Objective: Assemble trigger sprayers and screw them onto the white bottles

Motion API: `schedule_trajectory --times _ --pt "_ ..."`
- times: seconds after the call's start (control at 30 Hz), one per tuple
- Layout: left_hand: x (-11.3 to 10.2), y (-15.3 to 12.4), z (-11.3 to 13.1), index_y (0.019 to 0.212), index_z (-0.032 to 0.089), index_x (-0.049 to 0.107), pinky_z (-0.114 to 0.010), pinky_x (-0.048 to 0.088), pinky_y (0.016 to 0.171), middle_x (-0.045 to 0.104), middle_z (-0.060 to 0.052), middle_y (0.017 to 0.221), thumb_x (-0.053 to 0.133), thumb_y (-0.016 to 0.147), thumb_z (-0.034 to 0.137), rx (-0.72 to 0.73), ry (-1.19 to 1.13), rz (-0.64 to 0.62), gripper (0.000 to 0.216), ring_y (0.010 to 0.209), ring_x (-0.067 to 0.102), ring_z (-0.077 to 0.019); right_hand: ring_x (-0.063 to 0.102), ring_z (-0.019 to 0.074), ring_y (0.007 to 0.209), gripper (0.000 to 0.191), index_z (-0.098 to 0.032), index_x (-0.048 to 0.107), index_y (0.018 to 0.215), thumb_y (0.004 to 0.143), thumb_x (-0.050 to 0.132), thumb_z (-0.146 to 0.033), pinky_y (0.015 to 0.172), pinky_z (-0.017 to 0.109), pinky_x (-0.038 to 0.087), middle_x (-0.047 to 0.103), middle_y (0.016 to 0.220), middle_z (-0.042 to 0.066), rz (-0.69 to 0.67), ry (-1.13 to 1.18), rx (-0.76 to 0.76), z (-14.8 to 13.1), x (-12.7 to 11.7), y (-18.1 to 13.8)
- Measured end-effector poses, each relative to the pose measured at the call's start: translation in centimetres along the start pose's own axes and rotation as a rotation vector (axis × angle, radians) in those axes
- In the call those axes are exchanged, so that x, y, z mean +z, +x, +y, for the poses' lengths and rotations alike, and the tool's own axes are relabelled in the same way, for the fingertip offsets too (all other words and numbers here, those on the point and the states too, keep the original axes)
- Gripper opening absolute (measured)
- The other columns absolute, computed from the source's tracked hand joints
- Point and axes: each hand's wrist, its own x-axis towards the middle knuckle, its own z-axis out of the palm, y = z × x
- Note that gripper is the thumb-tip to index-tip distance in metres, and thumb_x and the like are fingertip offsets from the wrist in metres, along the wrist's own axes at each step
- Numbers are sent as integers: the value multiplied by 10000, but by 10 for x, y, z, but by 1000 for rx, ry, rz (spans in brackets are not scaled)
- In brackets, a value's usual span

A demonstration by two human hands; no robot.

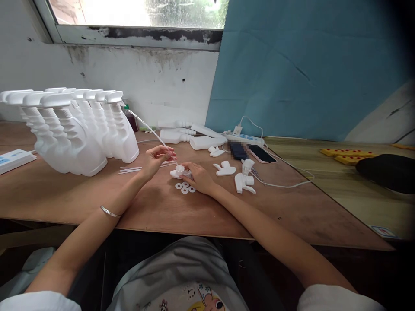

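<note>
My left hand pinches a thin white dip tube, tilted up to the left. The tube's lower end is at the open collar of a white spray trigger head. Around that trigger head my right hand is closed, holding it low over the table with the collar facing up. Just below lie several white ring washers. More dip tubes rest on the table left of my hands, and others lie partly behind my left fingers. Loose trigger heads lie to the right.
Several white spray bottles with heads on stand at the left. Bottles without heads lie by the wall. A phone, a power strip and a white cable occupy the right. The brown table ends near my lap.
</note>
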Motion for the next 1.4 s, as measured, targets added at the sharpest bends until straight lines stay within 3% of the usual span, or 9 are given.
schedule_trajectory --times 0.83,1.03,1.3,1.4 --pt "3 -1 1 829 138 601 -316 508 719 671 -55 775 665 680 371 28 50 -3 284 724 655 -184 557 210 894 309 -171 478 1080 836 491 -360 791 336 439 601 1008 84 -10 -26 2 1 1 0" --pt "3 0 -2 855 147 584 -300 503 701 645 -42 774 648 700 342 71 100 -69 257 738 633 -166 557 209 883 317 -176 474 1096 835 493 -355 777 333 439 603 1011 79 -12 -14 10 0 0 0" --pt "11 -3 -16 833 153 631 -263 459 676 654 -38 782 608 734 336 130 409 -212 210 713 588 -142 560 216 875 310 -166 466 1078 822 512 -335 770 343 446 606 989 83 -4 -25 4 4 4 0" --pt "12 -3 -16 770 169 652 -255 432 649 659 -25 749 623 718 316 183 556 -177 158 699 553 -140 563 221 876 309 -165 468 1064 820 512 -350 762 347 452 604 982 87 -2 -22 14 5 5 0"
